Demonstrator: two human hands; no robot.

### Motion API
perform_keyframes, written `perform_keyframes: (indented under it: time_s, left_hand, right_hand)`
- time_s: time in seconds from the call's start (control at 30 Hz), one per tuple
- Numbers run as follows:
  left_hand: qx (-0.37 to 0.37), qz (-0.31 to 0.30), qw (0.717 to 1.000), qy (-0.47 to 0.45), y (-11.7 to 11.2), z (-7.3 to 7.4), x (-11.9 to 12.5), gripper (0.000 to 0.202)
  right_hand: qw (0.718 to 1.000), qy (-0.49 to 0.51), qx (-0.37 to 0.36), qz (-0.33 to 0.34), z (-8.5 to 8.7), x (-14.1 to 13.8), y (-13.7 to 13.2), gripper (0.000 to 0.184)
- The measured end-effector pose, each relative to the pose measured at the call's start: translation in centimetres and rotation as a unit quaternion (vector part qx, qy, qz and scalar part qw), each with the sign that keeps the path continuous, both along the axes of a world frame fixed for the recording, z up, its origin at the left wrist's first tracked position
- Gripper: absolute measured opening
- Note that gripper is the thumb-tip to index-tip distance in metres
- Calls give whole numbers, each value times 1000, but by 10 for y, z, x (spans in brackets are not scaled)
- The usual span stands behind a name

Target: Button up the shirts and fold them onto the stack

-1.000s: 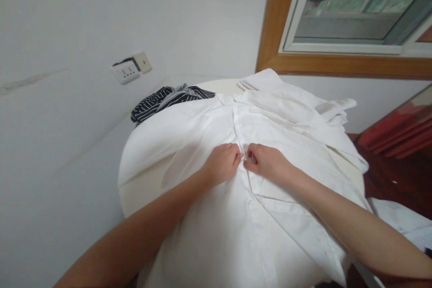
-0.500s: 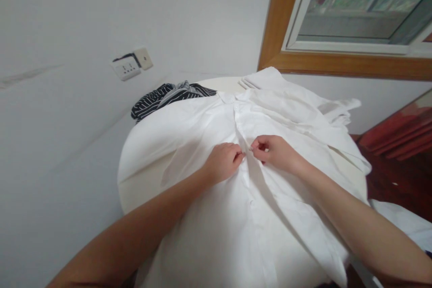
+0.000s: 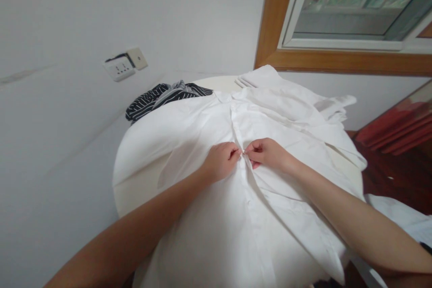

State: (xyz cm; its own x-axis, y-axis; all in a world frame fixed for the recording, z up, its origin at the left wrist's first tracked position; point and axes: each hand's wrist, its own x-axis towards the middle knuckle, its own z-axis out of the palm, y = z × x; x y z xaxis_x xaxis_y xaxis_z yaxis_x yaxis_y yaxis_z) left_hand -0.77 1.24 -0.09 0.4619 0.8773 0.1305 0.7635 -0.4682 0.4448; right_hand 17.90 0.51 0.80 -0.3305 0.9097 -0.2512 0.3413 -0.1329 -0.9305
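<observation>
A white button-up shirt (image 3: 209,225) lies spread front-up over a round white table (image 3: 135,189), collar toward the wall. My left hand (image 3: 221,162) is closed in a pinch on the left edge of the shirt's button placket at mid-chest. Facing it, my right hand (image 3: 268,154) pinches the right edge of the placket, fingertips almost touching the left hand's. The fabric between them is lifted into a small ridge. A button (image 3: 233,107) shows higher up near the collar.
A black-and-white striped garment (image 3: 158,99) lies bunched at the table's far left edge. More white cloth (image 3: 303,103) is piled at the far right. A wall socket (image 3: 118,68) and a wood-framed window (image 3: 337,60) are behind. Dark red furniture (image 3: 398,144) stands to the right.
My right hand lifted its placket edge and drew it closer to the left hand, raising a fold in the fabric. The left hand stayed nearly in place.
</observation>
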Motion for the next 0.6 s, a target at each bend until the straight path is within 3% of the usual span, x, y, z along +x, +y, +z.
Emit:
perform_keyframes:
  time_s: [0.33, 0.6]
  left_hand:
    - [-17, -8, 1000, -14, -3, 3, 0, 22]
    - [-38, -12, 999, -17, -2, 2, -2, 23]
  right_hand:
    - [1000, 12, 10, -6, 1, -1, 0, 9]
    - [986, 117, -102, 54, 7, 9, 6, 22]
